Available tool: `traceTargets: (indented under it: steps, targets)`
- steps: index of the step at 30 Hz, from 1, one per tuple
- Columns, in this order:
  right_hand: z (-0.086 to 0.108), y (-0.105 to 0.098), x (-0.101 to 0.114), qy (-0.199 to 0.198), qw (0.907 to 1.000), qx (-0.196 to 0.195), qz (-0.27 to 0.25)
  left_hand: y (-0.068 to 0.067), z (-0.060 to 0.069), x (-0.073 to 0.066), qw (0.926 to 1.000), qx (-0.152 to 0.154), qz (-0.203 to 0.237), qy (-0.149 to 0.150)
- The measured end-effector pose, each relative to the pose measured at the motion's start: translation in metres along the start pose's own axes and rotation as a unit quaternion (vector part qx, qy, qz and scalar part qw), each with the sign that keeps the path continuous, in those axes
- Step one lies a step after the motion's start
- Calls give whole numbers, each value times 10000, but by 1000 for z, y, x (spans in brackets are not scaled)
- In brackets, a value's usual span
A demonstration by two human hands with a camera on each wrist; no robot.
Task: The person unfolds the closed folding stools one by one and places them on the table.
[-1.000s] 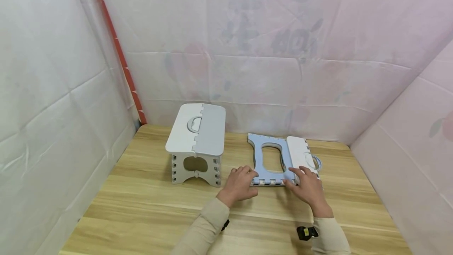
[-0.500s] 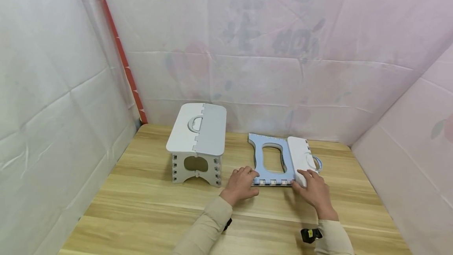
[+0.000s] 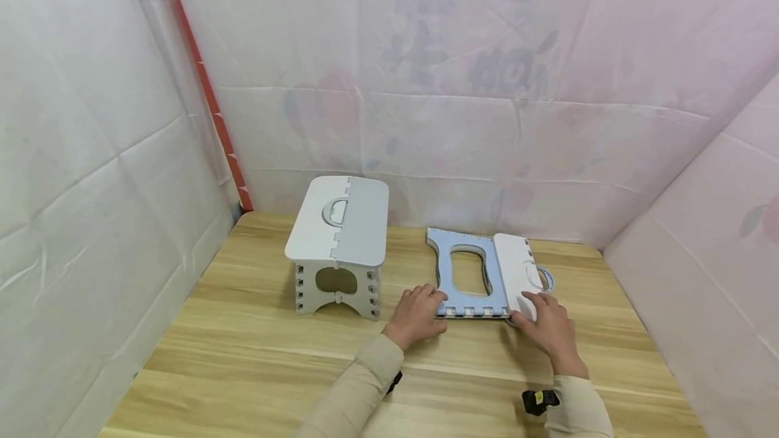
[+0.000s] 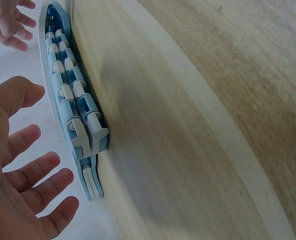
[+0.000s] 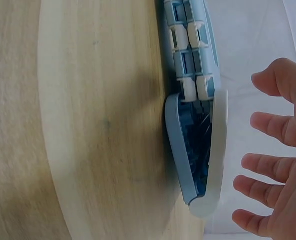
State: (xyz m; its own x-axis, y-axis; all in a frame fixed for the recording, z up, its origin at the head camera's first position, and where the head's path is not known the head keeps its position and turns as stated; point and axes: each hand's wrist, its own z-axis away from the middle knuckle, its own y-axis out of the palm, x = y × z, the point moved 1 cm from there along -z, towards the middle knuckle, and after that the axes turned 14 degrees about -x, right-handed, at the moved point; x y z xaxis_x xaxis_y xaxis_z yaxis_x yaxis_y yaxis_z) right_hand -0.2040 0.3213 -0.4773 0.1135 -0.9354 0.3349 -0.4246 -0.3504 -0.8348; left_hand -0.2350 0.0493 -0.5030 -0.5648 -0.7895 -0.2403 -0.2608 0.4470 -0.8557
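Observation:
A folded blue-and-white step stool [image 3: 446, 276] lies flat on the table, its white seat part [image 3: 511, 262] and carrying loop to the right. My left hand [image 3: 416, 316] hovers by its near left corner. Fingers of that hand [image 4: 32, 175] are spread and apart from the stool's hinged edge [image 4: 70, 85] in the left wrist view. Over the near end of the white part is my right hand [image 3: 550, 326]. Seen from the right wrist, the right fingers [image 5: 268, 167] are loosely bent, with a gap to the stool [image 5: 218, 150]. Neither hand holds anything.
An unfolded white-and-grey step stool [image 3: 341, 222] stands upright to the left of the folded one. Behind the wooden table [image 3: 255, 363] hangs a pale printed curtain [image 3: 426, 134], with further pale sheets on both sides.
My right hand has shifted right, from the blue frame's near right corner to the white part. The left hand has barely moved. Both stools stay in place.

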Motion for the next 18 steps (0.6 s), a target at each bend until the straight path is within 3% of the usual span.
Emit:
traceTargets:
  steps: [10,18]
  targets:
    - [-2,-3,-13,315,9990,282,108,5,-3,1,9994,85,-184,-291]
    - [0,-7,-20,600,9977,304,66,7,-6,-1,9986,202,32,-493]
